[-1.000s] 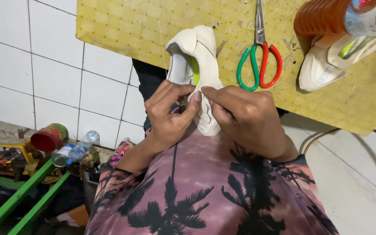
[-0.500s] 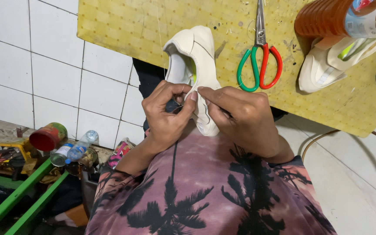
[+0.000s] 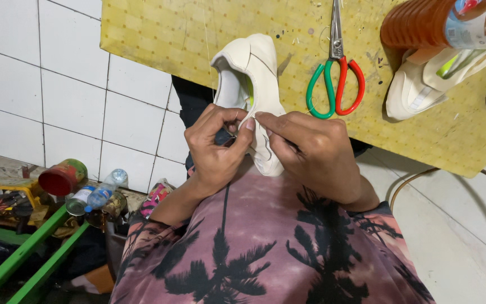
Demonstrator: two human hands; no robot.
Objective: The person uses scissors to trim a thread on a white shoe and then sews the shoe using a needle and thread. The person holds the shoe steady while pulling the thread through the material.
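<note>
Yellow surface (image 3: pixel 158 34) is filling the top of my view, and I am leaning over its near edge with a cream shoe (image 3: pixel 254 73) held between it and my chest. The shoe's long axis is running away from me, heel end far and resting on the surface, the near end dropping toward my lap behind my hands. Both hands are meeting at its near side wall: my left hand (image 3: pixel 215 152) is gripping from the left with fingers curled and thumb pressing on the upper, and my right hand (image 3: pixel 316 152) is coming in from the right, fingers pinched together on something too small to make out, touching the shoe right beside the left thumb. I am judging the right hand nearer the seam. A thin thread seems to be trailing up across the surface.

Right of the shoe, scissors (image 3: pixel 336 84) with one green and one red handle are lying with blades pointing away, near but apart. Farther right, a second shoe (image 3: pixel 423 90) is sitting under an orange bottle (image 3: pixel 417 22). Nothing is standing between my hands and the shoe.
</note>
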